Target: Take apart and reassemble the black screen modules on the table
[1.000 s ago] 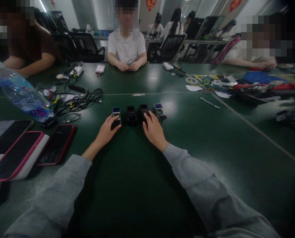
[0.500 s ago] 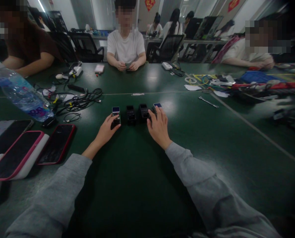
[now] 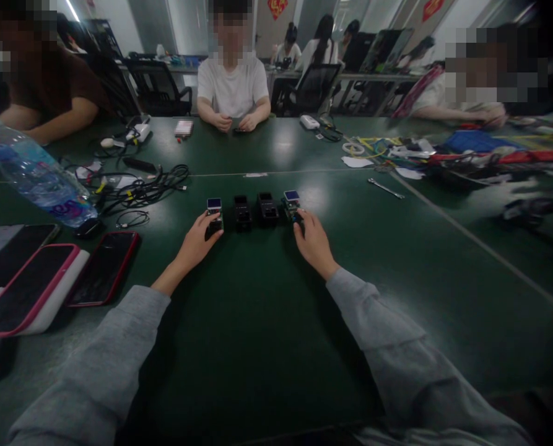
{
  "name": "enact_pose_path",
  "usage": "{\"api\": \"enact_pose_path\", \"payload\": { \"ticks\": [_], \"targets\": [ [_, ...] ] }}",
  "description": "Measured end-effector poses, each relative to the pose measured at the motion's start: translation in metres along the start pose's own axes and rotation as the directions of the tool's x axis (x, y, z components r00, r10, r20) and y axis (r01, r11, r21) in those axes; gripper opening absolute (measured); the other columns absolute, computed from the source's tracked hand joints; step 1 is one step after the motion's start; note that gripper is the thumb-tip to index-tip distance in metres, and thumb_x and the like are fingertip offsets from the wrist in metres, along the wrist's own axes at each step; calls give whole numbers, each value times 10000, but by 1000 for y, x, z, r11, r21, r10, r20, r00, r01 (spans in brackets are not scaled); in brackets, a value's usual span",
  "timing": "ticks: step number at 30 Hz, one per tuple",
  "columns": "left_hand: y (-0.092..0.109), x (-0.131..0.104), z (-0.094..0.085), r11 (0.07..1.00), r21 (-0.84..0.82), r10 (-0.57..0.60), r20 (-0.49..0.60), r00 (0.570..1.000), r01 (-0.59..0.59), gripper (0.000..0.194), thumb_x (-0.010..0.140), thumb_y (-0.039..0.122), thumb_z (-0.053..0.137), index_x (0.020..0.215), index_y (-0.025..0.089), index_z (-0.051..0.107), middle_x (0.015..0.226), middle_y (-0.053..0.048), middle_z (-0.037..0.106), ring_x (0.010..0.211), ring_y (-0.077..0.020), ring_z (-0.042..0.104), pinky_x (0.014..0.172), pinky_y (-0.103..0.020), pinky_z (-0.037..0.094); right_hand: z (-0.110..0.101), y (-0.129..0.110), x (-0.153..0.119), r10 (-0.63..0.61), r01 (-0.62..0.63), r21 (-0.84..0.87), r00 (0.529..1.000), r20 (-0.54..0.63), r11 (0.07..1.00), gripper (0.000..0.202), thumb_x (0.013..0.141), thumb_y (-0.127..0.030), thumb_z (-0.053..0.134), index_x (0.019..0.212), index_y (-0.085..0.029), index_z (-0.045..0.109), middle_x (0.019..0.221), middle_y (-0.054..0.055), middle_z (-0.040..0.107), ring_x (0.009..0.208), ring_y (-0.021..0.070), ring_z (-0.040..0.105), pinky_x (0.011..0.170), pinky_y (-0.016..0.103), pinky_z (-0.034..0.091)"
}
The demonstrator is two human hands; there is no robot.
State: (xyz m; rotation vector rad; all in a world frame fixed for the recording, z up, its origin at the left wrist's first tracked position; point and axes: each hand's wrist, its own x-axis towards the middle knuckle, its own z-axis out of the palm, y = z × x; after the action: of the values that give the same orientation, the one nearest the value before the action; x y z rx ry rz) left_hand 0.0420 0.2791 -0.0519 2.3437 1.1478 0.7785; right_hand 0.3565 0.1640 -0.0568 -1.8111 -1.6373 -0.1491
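Observation:
Two black plastic cases, the left case (image 3: 242, 212) and the right case (image 3: 267, 206), lie side by side on the dark green table. Left of them is a small circuit board with a screen (image 3: 214, 204); my left hand (image 3: 197, 238) has its thumb and fingers around its lower part. On the other side sits a similar green circuit board (image 3: 291, 204) with a lit-looking screen, slightly turned. The fingertips of my right hand (image 3: 314, 240) touch its near right edge, thumb apart from the fingers.
At left lie several phones, one a red-edged phone (image 3: 106, 269), beside a tilted water bottle (image 3: 44, 179) and tangled black cables (image 3: 150, 189). A wrench (image 3: 386, 188) lies at right, before a heap of wires (image 3: 415, 148). People sit across the table.
My right hand has drawn back and to the right, off the right black case, uncovering more of the right board. My left hand stays at its board. The view has shifted slightly.

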Motion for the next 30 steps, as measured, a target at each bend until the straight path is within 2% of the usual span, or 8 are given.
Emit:
{"api": "enact_pose_path", "payload": {
  "ticks": [12, 24, 27, 30],
  "targets": [
    [1, 7, 5, 999, 47, -2, 12, 1000, 1, 500, 966, 407, 497, 1437, 264, 409, 1533, -130, 392, 1407, -304, 408, 1096, -536, 412, -1, -7, 0, -29, 29, 5, 1000, 8, 1000, 426, 989, -288, 372, 1371, -131, 478, 1335, 174, 531, 1194, 310, 553, 991, 519, 498],
    [-1, 7, 9, 994, 102, 26, 30, 999, -29, 560, 989, 377, 439, 1503, 217, 284, 1546, -167, 349, 1429, -306, 370, 1118, -522, 393, 2, -8, 1, -40, 40, -51, 999, -12, 998, 367, 981, -283, 383, 1289, -131, 513, 1211, 172, 562, 1085, 306, 581, 907, 496, 528],
    [-2, 7, 10, 994, 102, 48, 24, 999, -50, 572, 990, 385, 430, 1510, 207, 270, 1543, -175, 345, 1427, -308, 370, 1127, -526, 380, 2, -8, 1, -35, 33, -73, 999, -25, 997, 366, 975, -276, 394, 1286, -121, 507, 1257, 189, 528, 1153, 327, 538, 956, 524, 495],
    [-2, 7, 11, 991, 114, 70, 17, 997, -72, 583, 985, 390, 440, 1508, 192, 272, 1532, -180, 358, 1437, -305, 352, 1156, -521, 339, 0, -12, 1, -52, 44, -104, 996, -73, 994, 446, 961, -295, 430, 1369, -114, 433, 1390, 206, 435, 1313, 362, 403, 1073, 589, 380]
  ]
}}
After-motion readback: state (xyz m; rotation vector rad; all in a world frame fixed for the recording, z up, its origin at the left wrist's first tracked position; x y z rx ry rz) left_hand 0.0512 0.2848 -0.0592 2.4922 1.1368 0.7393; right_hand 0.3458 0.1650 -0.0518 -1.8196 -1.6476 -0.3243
